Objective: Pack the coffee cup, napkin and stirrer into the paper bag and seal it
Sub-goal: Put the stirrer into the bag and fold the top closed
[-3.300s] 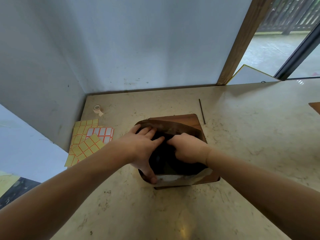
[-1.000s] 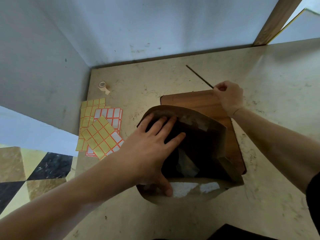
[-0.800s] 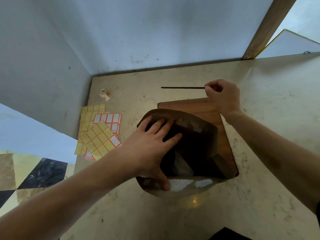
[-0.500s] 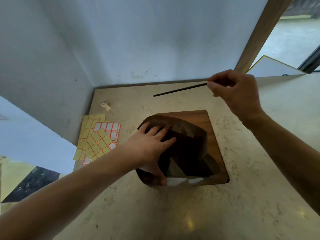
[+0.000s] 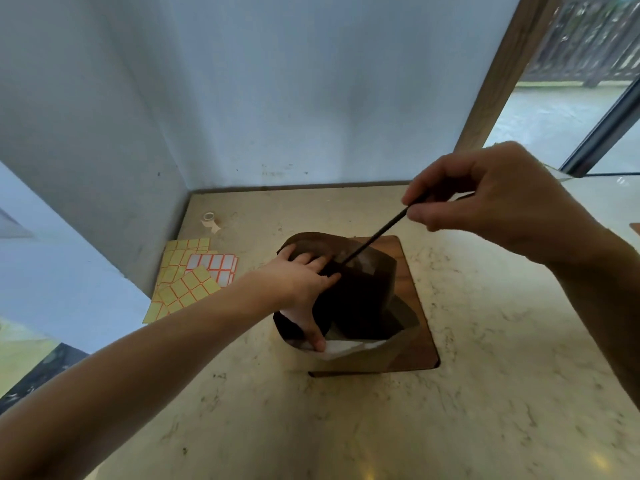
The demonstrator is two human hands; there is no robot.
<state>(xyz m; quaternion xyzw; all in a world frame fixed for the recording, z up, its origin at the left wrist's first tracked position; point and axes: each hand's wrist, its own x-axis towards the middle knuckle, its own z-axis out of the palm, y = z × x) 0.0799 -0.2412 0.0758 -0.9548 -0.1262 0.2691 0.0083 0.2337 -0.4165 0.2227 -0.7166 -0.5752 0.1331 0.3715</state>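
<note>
A brown paper bag (image 5: 377,271) stands open on a wooden board (image 5: 420,341) in the middle of the counter. My left hand (image 5: 304,282) grips the bag's left rim, fingers over the edge and thumb low on the near side. My right hand (image 5: 491,206) is raised above and right of the bag, pinching a thin black stirrer (image 5: 372,244). The stirrer slants down to the left, its lower tip at the bag's mouth beside my left fingers. Something white (image 5: 341,346) shows at the bag's near inside edge. The bag's interior is dark, and I see no cup.
Sheets of yellow and white sticker labels (image 5: 192,275) lie left of the bag. A small tape roll (image 5: 209,220) sits near the back left corner. Pale walls close off the back and left; the marble counter (image 5: 346,427) extends toward me and to the right.
My right hand picked the stirrer up off the counter behind the board, lifted it, and swung its tip down to the bag's mouth. My left hand kept hold of the rim.
</note>
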